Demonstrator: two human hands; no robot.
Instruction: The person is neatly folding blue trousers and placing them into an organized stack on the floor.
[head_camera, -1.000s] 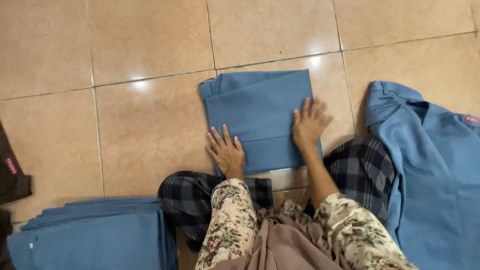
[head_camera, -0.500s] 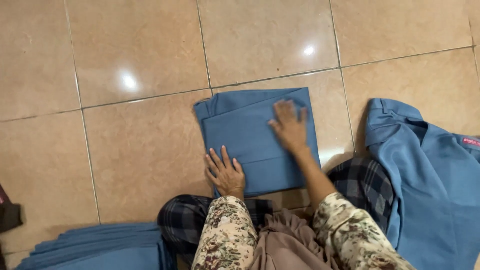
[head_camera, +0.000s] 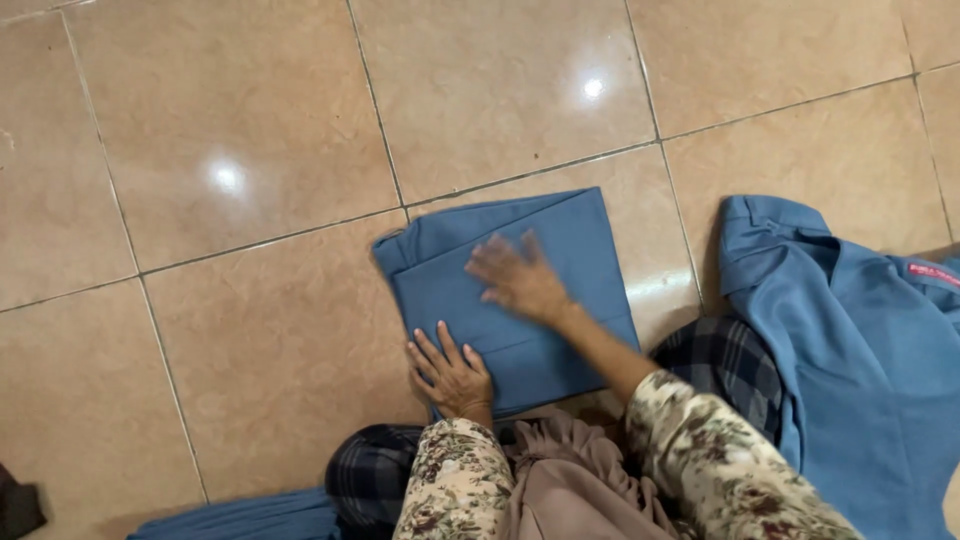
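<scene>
Nearest, at about six o'clock, floral sleeves and a plaid-clad knee fill the bottom edge. The left hand lies flat, fingers spread, on the near left corner of the folded blue garment, gripping nothing. Toward twelve o'clock the right hand (slightly blurred) presses open-palmed on its middle. At three o'clock another blue garment lies on the tiled floor.

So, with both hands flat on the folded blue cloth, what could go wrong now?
1. The right hand looks blurred, so it is probably sweeping; it might drag the top layer of the folded blue garment and undo the fold.
2. The left hand pins only the near edge, so the far corner could shift on the glossy tiled floor.
3. The unfolded blue garment lies close by and could get caught.
</scene>
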